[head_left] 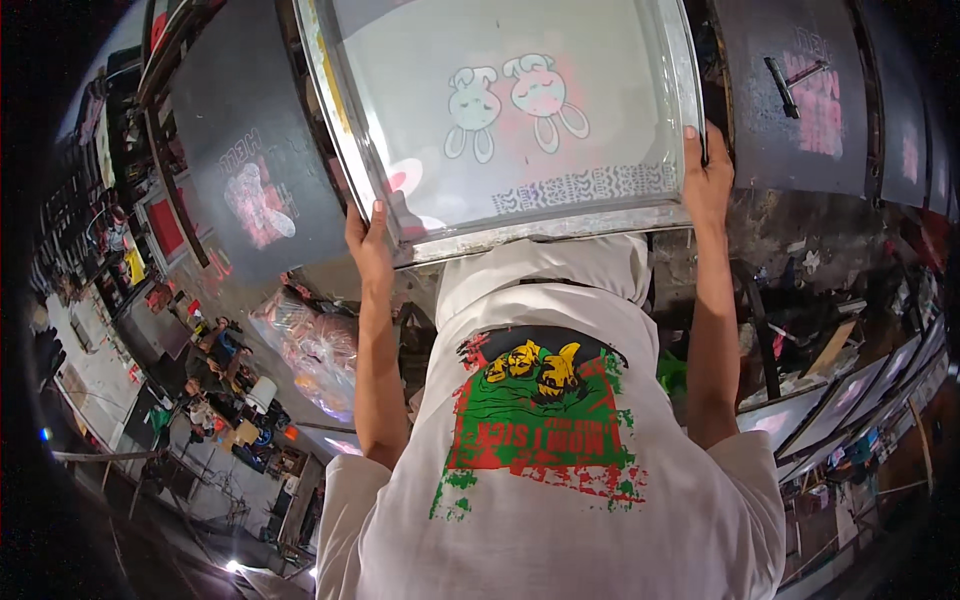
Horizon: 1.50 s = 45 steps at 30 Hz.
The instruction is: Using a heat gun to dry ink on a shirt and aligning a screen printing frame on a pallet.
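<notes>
You have a metal-framed screen (515,175) directly in front of your body, its near bar just beyond your shirt hem; two rabbit figures and a row of dark pattern show on its pale mesh, with pinkish staining around the right-hand rabbit; whether the frame rests on a support or is held clear cannot be told.

Your left hand (370,245) is closed on the frame by its near left corner, thumb on top; your right hand (708,180) grips the right side bar, thumb likewise on the upper face; a white and pink rounded patch shows at the near left corner of the mesh, on it or beneath it you cannot tell.

To your left lies a dark panel (210,150) bearing a pink and white print; to your right, a second dark panel (745,60) carries a black T-shaped tool (787,88) across its pink print, apart from your right hand; your printed white shirt (540,420) fills the near side; beside your left forearm sits a clear plastic bag (310,350) of pinkish contents; past your right forearm a wooden piece (832,348) lies among clutter.
</notes>
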Tool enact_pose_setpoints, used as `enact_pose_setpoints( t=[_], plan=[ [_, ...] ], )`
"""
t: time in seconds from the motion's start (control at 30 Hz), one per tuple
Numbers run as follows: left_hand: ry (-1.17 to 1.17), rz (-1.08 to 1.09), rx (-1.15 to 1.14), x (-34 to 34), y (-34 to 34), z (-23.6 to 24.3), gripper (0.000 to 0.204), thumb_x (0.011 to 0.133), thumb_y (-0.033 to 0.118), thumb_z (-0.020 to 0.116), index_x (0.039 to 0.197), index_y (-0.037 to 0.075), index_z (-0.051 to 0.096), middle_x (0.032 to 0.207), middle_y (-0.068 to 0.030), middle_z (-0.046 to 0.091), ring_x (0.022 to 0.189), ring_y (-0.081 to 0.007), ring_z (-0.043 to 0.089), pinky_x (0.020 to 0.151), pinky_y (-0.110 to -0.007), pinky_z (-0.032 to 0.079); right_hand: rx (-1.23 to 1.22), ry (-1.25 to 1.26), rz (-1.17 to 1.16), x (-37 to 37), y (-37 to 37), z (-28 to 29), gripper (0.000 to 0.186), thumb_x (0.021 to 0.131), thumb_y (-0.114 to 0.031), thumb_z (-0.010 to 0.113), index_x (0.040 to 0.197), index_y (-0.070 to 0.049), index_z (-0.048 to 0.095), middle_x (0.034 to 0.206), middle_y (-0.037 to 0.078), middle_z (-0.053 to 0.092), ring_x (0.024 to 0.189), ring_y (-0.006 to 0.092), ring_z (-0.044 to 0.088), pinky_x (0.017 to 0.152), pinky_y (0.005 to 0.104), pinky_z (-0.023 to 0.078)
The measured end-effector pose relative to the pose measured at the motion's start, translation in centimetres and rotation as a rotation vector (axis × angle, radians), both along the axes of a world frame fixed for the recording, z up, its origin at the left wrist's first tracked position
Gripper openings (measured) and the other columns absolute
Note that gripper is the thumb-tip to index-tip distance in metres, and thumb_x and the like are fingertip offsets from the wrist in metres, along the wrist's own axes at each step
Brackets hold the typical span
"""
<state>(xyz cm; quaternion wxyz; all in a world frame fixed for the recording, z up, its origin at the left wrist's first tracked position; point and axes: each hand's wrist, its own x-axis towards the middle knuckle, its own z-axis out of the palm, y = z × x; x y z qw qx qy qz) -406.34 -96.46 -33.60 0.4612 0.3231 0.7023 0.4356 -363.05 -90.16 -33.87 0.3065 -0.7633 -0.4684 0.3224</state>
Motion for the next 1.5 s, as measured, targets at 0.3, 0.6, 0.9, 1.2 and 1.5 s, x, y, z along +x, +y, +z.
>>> enact_pose_setpoints(
  t=[0.3,0.6,0.9,1.2,1.5],
  plan=[
    [0.417,-0.021,0.075,1.6,0.8,-0.2,0.033,0.097,0.025,0.057,0.106,-0.007,0.056,0.08,-0.0051,0.06,0.07,-0.0119,0.045,0.063,-0.03,0.041,-0.002,-0.123,0.008,-0.4,0.6,0.0,0.038,0.099,-0.033,0.052,0.116,0.0,0.06,0.097,0.018,0.068,0.087,0.0268,0.062,0.082,0.0365,0.047],
    [0.415,0.075,0.042,1.4,0.8,-0.6,0.034,0.097,0.03,0.054,0.089,-0.002,0.048,0.067,-0.0093,0.049,0.065,-0.0147,0.039,0.058,-0.032,0.038,0.045,-0.154,0.07,-0.3,0.8,-0.6,0.046,0.099,-0.04,0.048,0.106,0.005,0.058,0.09,0.028,0.063,0.081,0.0457,0.059,0.075,0.0454,0.046],
    [0.548,0.156,-0.03,2.1,1.3,0.9,0.037,0.092,0.027,0.061,0.113,-0.002,0.055,0.086,-0.0205,0.065,0.075,-0.0291,0.06,0.071,-0.039,0.047,0.037,-0.114,0.154,0.1,0.5,-0.6,0.057,0.101,-0.043,0.044,0.114,0.012,0.053,0.097,0.028,0.062,0.084,0.038,0.059,0.078,0.0448,0.045],
    [0.594,0.142,-0.064,2.5,0.8,1.0,0.041,0.093,0.032,0.061,0.116,-0.003,0.056,0.087,-0.0139,0.065,0.076,-0.0185,0.056,0.07,-0.034,0.046,0.041,0.006,0.123,0.3,0.5,-0.7,0.055,0.1,-0.043,0.045,0.111,0.01,0.054,0.096,0.025,0.063,0.085,0.0349,0.059,0.078,0.0425,0.045],
    [0.572,0.2,0.105,1.7,0.9,-0.7,0.037,0.088,0.026,0.067,0.111,-0.002,0.06,0.093,-0.0188,0.069,0.082,-0.026,0.065,0.076,-0.036,0.049,0.015,-0.091,0.112,0.0,1.1,-0.2,0.059,0.097,-0.046,0.049,0.113,0.01,0.057,0.101,0.029,0.064,0.094,0.0433,0.06,0.084,0.045,0.045]
  ],
)
